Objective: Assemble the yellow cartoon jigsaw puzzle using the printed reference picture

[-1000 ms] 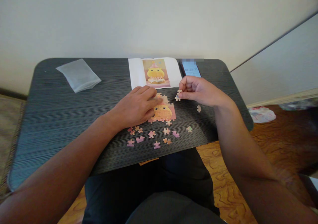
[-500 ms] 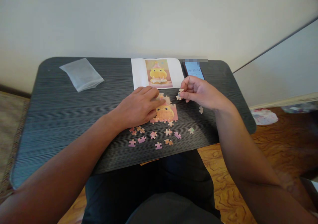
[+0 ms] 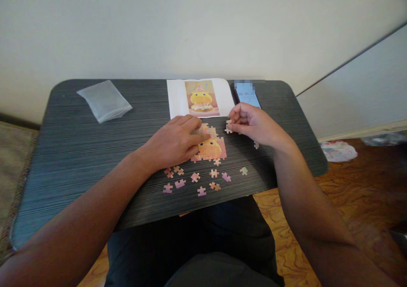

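Several joined pieces form a partly assembled jigsaw puzzle (image 3: 211,149) with a yellow character on it, lying on the dark table. My left hand (image 3: 178,139) rests over its left side with the fingers stretched out, covering part of it. Pinched between the thumb and fingers of my right hand (image 3: 252,123) is a pale puzzle piece (image 3: 228,127), right of the puzzle's upper edge and apart from it. Loose puzzle pieces (image 3: 195,176) are scattered on the near side of the puzzle. Another loose piece (image 3: 256,144) sits under my right wrist, partly hidden.
A white sheet (image 3: 176,98) with a printed picture of the character lies behind the puzzle. Right of it is a phone (image 3: 248,94) showing a running timer. A clear plastic bag (image 3: 104,101) is at the table's back left. The wall stands behind the table (image 3: 79,160).
My view has tilted slightly, so the table sits a little lower. The right hand still holds the piece, turned a little. My left hand stays on the puzzle.
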`<control>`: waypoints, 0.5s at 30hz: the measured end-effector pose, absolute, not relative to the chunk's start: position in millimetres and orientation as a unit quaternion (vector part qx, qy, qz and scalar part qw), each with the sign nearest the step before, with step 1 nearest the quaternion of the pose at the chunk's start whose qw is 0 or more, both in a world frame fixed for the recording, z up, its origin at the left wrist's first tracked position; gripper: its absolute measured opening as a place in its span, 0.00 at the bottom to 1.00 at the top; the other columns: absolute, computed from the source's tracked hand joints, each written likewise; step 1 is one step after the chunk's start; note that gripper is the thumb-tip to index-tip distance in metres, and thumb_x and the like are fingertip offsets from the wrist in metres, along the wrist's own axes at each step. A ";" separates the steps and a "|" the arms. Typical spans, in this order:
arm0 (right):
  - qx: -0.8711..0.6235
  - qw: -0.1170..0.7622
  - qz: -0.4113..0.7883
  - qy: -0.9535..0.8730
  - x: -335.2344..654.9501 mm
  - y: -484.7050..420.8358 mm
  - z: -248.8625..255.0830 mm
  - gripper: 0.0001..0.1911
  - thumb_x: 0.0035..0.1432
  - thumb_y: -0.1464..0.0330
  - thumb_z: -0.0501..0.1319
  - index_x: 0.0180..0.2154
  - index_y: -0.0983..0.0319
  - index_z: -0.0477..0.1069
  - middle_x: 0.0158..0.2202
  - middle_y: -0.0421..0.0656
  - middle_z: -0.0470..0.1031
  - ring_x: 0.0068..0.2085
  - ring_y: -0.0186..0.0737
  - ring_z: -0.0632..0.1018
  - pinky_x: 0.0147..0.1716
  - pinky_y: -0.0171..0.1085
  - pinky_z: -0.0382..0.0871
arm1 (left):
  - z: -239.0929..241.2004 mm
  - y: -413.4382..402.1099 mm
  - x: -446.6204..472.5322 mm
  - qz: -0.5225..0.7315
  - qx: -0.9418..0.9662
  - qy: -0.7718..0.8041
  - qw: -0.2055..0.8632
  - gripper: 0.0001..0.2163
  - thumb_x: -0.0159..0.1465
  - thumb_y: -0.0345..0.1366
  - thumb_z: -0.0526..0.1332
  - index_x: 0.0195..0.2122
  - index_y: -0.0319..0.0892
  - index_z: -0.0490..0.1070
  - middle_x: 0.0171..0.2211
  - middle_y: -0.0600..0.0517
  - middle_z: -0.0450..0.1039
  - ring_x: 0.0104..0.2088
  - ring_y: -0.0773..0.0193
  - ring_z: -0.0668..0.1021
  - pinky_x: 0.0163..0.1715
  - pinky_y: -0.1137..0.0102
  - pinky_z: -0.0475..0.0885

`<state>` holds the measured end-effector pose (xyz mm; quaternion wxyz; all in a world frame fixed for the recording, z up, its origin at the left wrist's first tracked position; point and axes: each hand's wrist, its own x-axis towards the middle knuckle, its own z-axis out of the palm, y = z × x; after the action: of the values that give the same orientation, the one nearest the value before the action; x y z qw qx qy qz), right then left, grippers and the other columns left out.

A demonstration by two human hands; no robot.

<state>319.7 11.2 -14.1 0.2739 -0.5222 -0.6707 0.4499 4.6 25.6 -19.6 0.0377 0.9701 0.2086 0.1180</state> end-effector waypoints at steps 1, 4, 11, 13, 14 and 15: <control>-0.520 0.282 0.452 -0.668 319.8 11.2 -15.5 0.17 0.63 0.57 0.76 0.45 0.54 0.72 0.40 0.40 0.78 0.40 0.41 0.79 0.41 0.44 0.75 | -19.8 25.8 4.6 0.118 0.970 0.210 0.041 0.18 0.77 0.34 0.59 0.64 0.47 0.80 0.50 0.41 0.74 0.52 0.47 0.77 0.56 0.52 0.76; -0.514 0.303 0.465 -0.654 318.8 10.8 -19.0 0.17 0.63 0.59 0.77 0.45 0.54 0.72 0.40 0.39 0.78 0.40 0.40 0.79 0.42 0.44 0.75 | -19.7 26.0 4.5 0.115 0.970 0.211 0.046 0.18 0.77 0.33 0.59 0.64 0.46 0.80 0.50 0.41 0.74 0.52 0.48 0.77 0.56 0.52 0.77; -0.501 0.334 0.476 -0.641 317.3 10.2 -23.8 0.17 0.62 0.59 0.77 0.44 0.55 0.73 0.37 0.38 0.79 0.38 0.39 0.79 0.42 0.44 0.76 | -20.4 26.2 3.0 0.129 0.968 0.209 0.059 0.17 0.78 0.33 0.58 0.62 0.46 0.81 0.50 0.41 0.75 0.52 0.48 0.78 0.56 0.51 0.77; -0.500 0.337 0.475 -0.641 317.6 10.5 -24.7 0.17 0.62 0.59 0.77 0.44 0.55 0.73 0.37 0.38 0.79 0.38 0.39 0.79 0.42 0.44 0.76 | -22.0 26.6 2.7 0.133 0.967 0.207 0.062 0.17 0.78 0.33 0.58 0.62 0.46 0.81 0.51 0.41 0.75 0.53 0.48 0.78 0.57 0.52 0.77; -0.500 0.338 0.473 -0.641 317.6 10.7 -25.1 0.17 0.62 0.58 0.77 0.44 0.55 0.73 0.37 0.38 0.79 0.38 0.39 0.79 0.41 0.44 0.76 | -22.8 26.8 2.6 0.136 0.967 0.207 0.064 0.17 0.78 0.33 0.59 0.63 0.46 0.80 0.51 0.41 0.75 0.53 0.48 0.78 0.57 0.52 0.77; -0.500 0.341 0.472 -0.641 317.6 10.9 -25.6 0.17 0.62 0.58 0.77 0.44 0.55 0.73 0.37 0.38 0.80 0.38 0.39 0.79 0.41 0.44 0.76 | -23.3 27.0 2.6 0.138 0.967 0.206 0.064 0.17 0.78 0.33 0.59 0.63 0.46 0.80 0.51 0.41 0.75 0.53 0.48 0.79 0.57 0.52 0.77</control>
<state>317.6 10.9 -25.6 0.3408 -0.4997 -0.6415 0.4719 2.6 27.0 -23.3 0.0644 0.9666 0.2063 0.1375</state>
